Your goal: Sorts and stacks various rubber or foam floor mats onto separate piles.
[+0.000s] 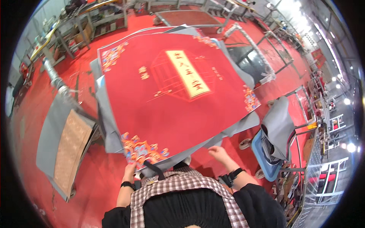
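In front of me lies a red floor mat (171,125) with a pale yellow lettered panel in its middle and colourful scroll patterns at its corners. It tops a stack of similar mats, whose grey backings (245,123) stick out unevenly along the sides. At the mat's near left corner, my left hand (130,168) has its fingers closed on the edge. My right hand (219,154) hovers just off the near edge, right of centre. Its fingers are curled together, and I see nothing in them. A dark strap (154,170) hangs between the near left corner and my checked apron.
On the left, a grey mat with a tan panel (72,146) drapes over a frame. To the right stand a blue tub (266,163) and a folded grey mat (279,127) beside metal racks. A low wheeled platform (186,18) stands beyond the stack on the red floor.
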The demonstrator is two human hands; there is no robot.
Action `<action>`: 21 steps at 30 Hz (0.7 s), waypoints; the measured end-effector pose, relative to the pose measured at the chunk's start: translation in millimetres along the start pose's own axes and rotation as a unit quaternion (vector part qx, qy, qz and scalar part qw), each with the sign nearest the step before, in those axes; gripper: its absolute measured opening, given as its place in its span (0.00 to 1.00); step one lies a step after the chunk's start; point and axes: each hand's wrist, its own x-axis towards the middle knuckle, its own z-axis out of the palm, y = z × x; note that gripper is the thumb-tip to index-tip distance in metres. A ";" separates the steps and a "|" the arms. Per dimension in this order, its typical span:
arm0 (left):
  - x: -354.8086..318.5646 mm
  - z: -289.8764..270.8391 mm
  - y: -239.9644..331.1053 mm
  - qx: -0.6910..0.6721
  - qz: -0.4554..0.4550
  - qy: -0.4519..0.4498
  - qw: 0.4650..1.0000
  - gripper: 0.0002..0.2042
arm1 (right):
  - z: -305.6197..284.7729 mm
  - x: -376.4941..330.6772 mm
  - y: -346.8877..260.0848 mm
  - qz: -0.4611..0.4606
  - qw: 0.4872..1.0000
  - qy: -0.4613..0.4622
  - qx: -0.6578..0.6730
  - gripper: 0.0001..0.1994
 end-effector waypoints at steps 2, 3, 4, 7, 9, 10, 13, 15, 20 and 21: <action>13.4 3.3 -38.7 -0.107 0.218 0.215 0.946 0.15 | -21.0 17.2 7.1 -0.047 0.998 -0.038 0.010 0.15; -3.7 5.7 -30.0 0.083 0.242 0.323 0.911 0.13 | -37.9 7.3 5.5 -0.063 0.997 -0.033 -0.009 0.15; -15.3 9.2 -16.6 0.174 0.258 0.367 0.877 0.11 | -51.3 -0.6 10.6 -0.059 0.997 -0.040 -0.009 0.15; -108.2 69.0 103.4 0.181 0.269 0.334 0.885 0.14 | -83.6 13.1 -9.4 -0.156 0.987 -0.028 0.001 0.18; -126.3 93.0 141.4 0.174 0.309 0.314 0.880 0.19 | -84.6 8.7 -35.5 -0.211 0.974 -0.062 0.047 0.24; -164.7 134.2 191.6 0.201 0.302 0.260 0.895 0.19 | -85.5 10.5 -52.4 -0.232 0.966 -0.101 0.045 0.24; -190.7 208.3 236.2 0.291 0.469 0.223 0.803 0.11 | -58.2 5.8 -115.8 -0.414 0.906 -0.088 -0.020 0.29; -202.5 260.3 259.4 0.258 0.584 0.184 0.748 0.11 | -40.5 6.6 -150.4 -0.483 0.874 -0.050 0.016 0.31; -269.7 353.0 308.8 0.274 0.639 -0.035 0.718 0.06 | -100.4 35.3 -139.1 -0.273 0.919 -0.014 0.284 0.19; -276.5 361.5 314.4 0.270 0.625 -0.097 0.726 0.06 | -128.9 39.5 -126.8 -0.266 0.914 0.019 0.306 0.17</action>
